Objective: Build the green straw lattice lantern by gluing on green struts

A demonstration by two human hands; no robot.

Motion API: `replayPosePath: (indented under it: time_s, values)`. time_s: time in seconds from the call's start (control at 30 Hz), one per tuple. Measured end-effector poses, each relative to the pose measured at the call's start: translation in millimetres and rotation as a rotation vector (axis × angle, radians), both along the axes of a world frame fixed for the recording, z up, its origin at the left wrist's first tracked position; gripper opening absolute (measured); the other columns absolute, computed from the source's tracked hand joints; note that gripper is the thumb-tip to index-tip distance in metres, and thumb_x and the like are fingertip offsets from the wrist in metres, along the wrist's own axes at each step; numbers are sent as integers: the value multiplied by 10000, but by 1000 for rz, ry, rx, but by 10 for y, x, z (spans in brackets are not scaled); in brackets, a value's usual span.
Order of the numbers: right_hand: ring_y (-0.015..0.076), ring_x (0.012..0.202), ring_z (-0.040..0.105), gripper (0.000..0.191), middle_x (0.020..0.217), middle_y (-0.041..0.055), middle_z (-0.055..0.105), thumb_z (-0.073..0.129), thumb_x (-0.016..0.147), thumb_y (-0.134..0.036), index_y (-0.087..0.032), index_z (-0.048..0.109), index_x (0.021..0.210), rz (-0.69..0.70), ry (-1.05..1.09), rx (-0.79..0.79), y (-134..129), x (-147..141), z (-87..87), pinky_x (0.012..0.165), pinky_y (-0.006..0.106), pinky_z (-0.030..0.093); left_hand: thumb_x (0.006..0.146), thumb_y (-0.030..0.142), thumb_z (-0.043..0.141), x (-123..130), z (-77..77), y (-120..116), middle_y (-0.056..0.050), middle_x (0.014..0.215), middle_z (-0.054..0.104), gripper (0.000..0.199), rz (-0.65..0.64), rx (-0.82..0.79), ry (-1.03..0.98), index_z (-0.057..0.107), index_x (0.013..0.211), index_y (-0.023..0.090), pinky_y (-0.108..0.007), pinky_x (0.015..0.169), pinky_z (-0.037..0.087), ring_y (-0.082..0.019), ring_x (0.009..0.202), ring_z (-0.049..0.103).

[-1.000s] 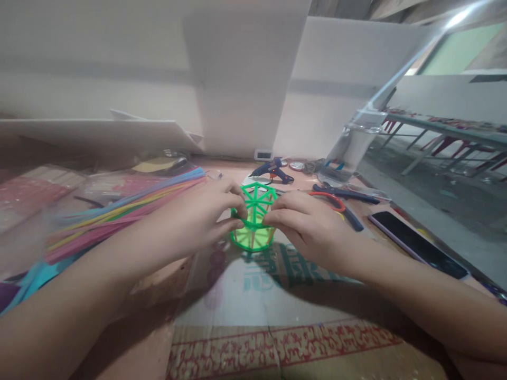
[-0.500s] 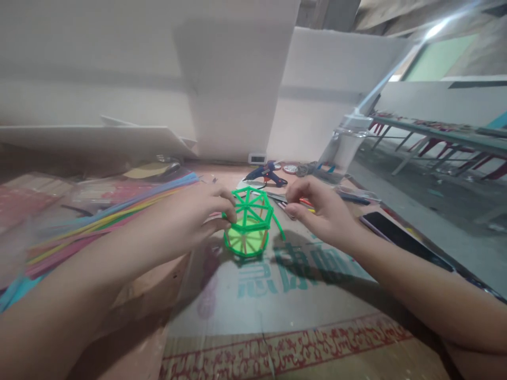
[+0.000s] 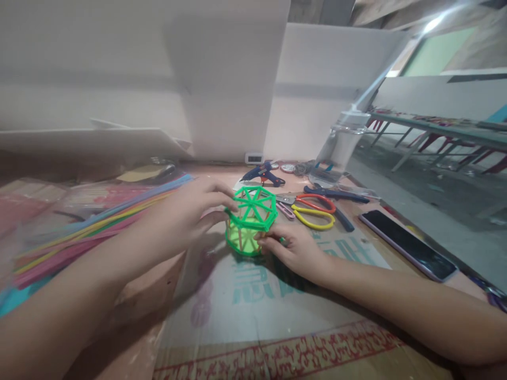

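Note:
A small eight-sided frame (image 3: 253,206) bound in fuzzy green pipe cleaner stands upright on the board. It has spokes across its top, thin wooden posts and a yellow-green base (image 3: 242,244). My left hand (image 3: 208,206) grips its upper left rim between thumb and fingers. At the lower right, my right hand (image 3: 291,245) has thumb and forefinger pinched against a post; its other fingers are curled. A bit of green pipe cleaner shows beside these fingers, partly hidden by the hand.
Behind lie scissors (image 3: 315,211) with red and yellow handles, pliers (image 3: 336,194), a glue gun (image 3: 263,173) and a clear bottle (image 3: 340,145). A phone (image 3: 410,244) is at right. Bundled coloured pipe cleaners (image 3: 114,216) lie left. White panels (image 3: 222,79) rise at the back.
My right hand has moved left and down from beside the frame onto its lower right side. The scissors it covered now show. The frame has turned slightly; my left hand stays on it.

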State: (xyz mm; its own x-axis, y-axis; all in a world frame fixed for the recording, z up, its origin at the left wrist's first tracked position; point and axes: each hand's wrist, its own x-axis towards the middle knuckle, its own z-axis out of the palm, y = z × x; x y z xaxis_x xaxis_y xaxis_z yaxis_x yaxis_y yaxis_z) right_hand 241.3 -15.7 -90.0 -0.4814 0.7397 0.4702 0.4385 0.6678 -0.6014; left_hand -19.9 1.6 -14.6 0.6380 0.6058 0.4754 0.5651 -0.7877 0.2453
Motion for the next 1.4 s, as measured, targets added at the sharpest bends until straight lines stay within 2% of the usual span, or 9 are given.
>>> replayPosePath:
  time_s: [0.1,0.2,0.3,0.47,0.67,1.07,1.4]
  values:
    - [132,607,662,229,704,15,752,628,964,-237,-178,726,766,-21,27,-28,1,12,-14,589,213,476,1040,270,508,111,46,-181,-77,1236,692,220,125,139,-15,690,1164,255,-435,982,492,-259,1172,625]
    - [123,595,632,265,669,10,721,613,973,-246,-169,710,738,15,26,-8,-2,15,-13,582,207,460,1053,279,508,232,60,-351,-65,1178,723,189,98,279,11,662,1160,257,-434,971,477,-257,1140,634]
    - [124,617,621,257,676,8,705,599,978,-243,-170,703,754,43,16,15,-1,12,-9,603,211,460,1036,246,551,309,11,-426,-49,1171,733,183,67,344,85,626,1203,259,-466,1007,431,-268,1151,615]
    - [122,633,618,224,698,8,706,590,974,-207,-170,701,784,64,33,31,6,18,-33,620,211,460,1029,265,563,351,-80,-404,-62,1124,724,116,73,357,155,658,1092,242,-499,958,407,-299,1113,599]
    - [120,630,601,199,702,12,704,605,966,-183,-167,707,795,67,5,57,4,24,-57,614,204,437,1030,273,549,373,-102,-378,-72,1047,720,189,108,352,117,691,924,206,-491,951,434,-291,1045,620]
    - [110,609,586,212,690,3,698,585,972,-181,-175,705,797,70,7,61,6,19,-63,600,196,424,1009,231,596,411,-147,-359,-50,971,726,166,114,452,84,672,865,199,-454,868,430,-271,957,622]
    - [113,590,591,240,676,2,706,588,983,-216,-187,714,781,70,13,70,-23,9,-54,587,200,430,1002,271,621,354,-148,-383,-23,997,702,119,83,393,125,679,901,247,-482,960,417,-257,973,579]
